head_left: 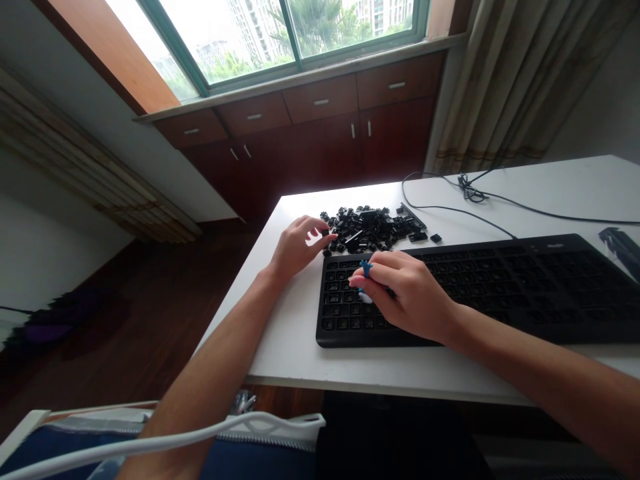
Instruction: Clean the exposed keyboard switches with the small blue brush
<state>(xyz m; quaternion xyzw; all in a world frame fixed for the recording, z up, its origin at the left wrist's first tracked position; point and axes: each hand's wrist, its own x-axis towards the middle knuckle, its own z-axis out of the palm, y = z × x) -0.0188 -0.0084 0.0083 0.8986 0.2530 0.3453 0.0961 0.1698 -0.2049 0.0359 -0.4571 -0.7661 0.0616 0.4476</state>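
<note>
A black keyboard point(500, 320) lies on the white table, its keycaps off and the bare key sockets showing at the left end. My right hand point(413, 290) is above that end, closed on a small blue tool point(367, 268) with a whitish lower end; its exact kind is unclear. By the left edge of the heap, my left hand point(295, 245) pinches a small black keycap point(325, 233) between thumb and fingers. The pile of loose black keycaps point(370, 227) spreads just behind the keyboard.
A black cable point(465, 210) runs from the keyboard's back across the white table point(285, 353). Dark packaging point(620, 247) lies at the far right. A white curved bar point(200, 437) crosses the lower left, over something blue with a zip. Cabinets point(320, 147) stand below the window.
</note>
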